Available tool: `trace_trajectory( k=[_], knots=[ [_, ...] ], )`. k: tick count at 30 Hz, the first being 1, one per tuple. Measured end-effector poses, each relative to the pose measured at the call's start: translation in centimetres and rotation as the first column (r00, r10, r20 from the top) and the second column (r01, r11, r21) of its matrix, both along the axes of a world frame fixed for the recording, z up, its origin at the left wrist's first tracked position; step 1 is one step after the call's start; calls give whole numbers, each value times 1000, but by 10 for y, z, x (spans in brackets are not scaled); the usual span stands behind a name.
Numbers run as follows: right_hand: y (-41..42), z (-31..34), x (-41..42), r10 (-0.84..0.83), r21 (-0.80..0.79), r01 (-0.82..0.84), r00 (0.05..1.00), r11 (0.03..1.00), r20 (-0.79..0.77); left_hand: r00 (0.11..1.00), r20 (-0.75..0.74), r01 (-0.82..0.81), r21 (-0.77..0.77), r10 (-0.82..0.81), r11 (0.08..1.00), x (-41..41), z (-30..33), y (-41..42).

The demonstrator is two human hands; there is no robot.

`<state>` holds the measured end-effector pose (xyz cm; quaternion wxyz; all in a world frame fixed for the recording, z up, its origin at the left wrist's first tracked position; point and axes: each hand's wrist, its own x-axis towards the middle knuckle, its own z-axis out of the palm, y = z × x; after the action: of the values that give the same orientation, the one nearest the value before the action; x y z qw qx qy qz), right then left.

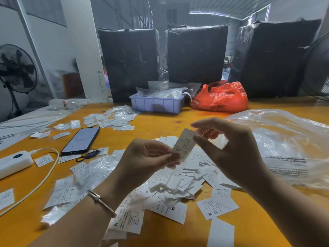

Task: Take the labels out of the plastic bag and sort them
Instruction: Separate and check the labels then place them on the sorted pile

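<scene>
Both hands hold one label above the pile.
I see my left hand [151, 155] pinch the bottom of the white label [184, 144]; my right hand [227, 145] pinches its top. Loose labels [178, 180] cover the table [252, 218] middle.

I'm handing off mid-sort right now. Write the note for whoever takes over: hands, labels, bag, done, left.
Left hand: pinches the lower end of one label, held up over the table.
Right hand: fingertips pinch the same label's upper edge.
Loose label pile: heaped on the orange table beneath the hands, sizes M, S and L mixed.
Plastic bag: lies on the table at the right; contents unclear.
Done: labels tipped out; small groups lie at the left, some marked XS.
Left: place the held label, then sort the pile.
</scene>
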<state>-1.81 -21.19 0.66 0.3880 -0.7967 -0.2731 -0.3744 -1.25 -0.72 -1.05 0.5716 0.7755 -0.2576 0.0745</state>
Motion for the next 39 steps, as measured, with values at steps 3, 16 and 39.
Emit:
trace_trajectory(
  k=[3,16,39],
  knots=[
    [2,0,-1,5,16,-5,1000,1000,-20,1000,-25,-10,-20,9,1000,0,0,0],
    [8,-9,-1,201,-68,-224,948,972,-248,999,-37,-20,-49,18,999,5,-4,0],
    [-81,-29,59,-881,-725,522,393,450,-264,757,-119,-477,572,643,667,36,-10,50]
  ],
)
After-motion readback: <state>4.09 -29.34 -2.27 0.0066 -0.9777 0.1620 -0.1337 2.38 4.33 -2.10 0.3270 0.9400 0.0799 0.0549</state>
